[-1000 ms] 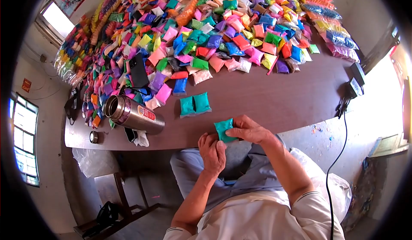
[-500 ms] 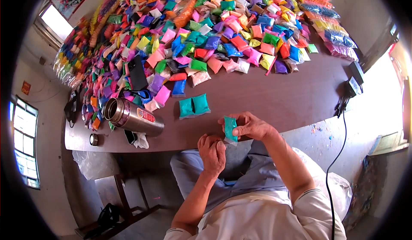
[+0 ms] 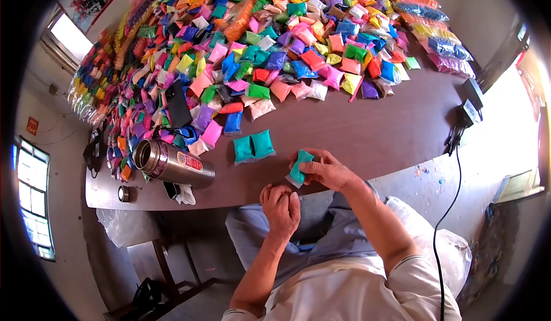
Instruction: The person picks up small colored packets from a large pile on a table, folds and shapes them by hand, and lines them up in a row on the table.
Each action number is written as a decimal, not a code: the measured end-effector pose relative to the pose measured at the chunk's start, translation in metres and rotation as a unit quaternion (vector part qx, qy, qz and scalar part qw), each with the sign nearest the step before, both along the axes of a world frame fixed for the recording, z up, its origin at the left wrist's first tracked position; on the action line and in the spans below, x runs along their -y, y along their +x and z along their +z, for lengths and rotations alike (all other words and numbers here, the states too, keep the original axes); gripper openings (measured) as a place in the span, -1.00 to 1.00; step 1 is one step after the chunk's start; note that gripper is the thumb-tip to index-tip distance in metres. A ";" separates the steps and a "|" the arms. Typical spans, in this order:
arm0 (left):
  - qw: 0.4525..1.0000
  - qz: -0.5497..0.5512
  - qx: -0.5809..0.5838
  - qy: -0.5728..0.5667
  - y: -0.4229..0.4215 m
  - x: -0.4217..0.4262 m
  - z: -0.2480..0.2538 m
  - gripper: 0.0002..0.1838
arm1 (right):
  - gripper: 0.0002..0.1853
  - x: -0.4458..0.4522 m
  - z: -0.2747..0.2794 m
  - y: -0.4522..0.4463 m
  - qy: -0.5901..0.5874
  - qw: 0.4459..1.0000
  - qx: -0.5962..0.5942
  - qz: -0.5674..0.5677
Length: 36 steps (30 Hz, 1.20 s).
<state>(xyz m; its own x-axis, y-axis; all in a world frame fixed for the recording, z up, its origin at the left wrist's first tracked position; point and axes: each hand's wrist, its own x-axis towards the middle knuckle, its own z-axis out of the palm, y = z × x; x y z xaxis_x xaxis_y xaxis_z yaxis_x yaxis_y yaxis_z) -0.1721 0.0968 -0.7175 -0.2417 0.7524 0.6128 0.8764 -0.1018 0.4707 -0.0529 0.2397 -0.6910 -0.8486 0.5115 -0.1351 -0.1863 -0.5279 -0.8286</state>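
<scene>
My right hand pinches a small teal packet just above the table's front edge. The packet is tilted, its clear end pointing down toward my other hand. My left hand is closed, fingers curled in, at the table edge and apart from the packet. Whatever may be inside its fingers is hidden. Two more teal packets lie side by side on the table, a left one and a right one, beyond my hands.
A big heap of colourful packets covers the far side of the brown table. An uncapped steel flask lies at the left, near its lid and a black phone. A charger with cable sits at the right edge.
My right hand has moved slightly away from me, and the packet in it has turned from nearly upright to slanted. My left hand stays closed in about the same place.
</scene>
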 end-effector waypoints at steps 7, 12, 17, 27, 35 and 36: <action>1.000 0.003 -0.012 -0.007 -0.001 0.002 -0.001 -0.83 | -0.56 -0.004 0.002 0.000 -0.001 0.999 0.029 -0.027; 1.000 0.000 -0.015 0.000 -0.002 0.003 -0.001 -0.82 | -0.52 -0.032 0.011 -0.005 0.220 0.963 0.143 -0.060; 1.000 0.008 -0.013 -0.001 0.000 0.002 -0.004 -0.82 | -0.57 -0.060 0.016 -0.033 0.318 0.935 0.155 -0.003; 1.000 0.008 -0.019 0.001 0.003 0.004 -0.003 -0.84 | -0.63 -0.049 -0.002 -0.047 0.522 0.771 0.281 -0.233; 1.000 0.003 -0.027 -0.002 0.001 0.005 -0.008 -0.84 | -0.75 -0.054 -0.008 -0.038 0.475 0.820 0.229 -0.221; 1.000 0.005 -0.024 -0.015 0.001 0.006 -0.008 -0.86 | -0.78 -0.057 -0.009 -0.035 0.443 0.850 0.193 -0.211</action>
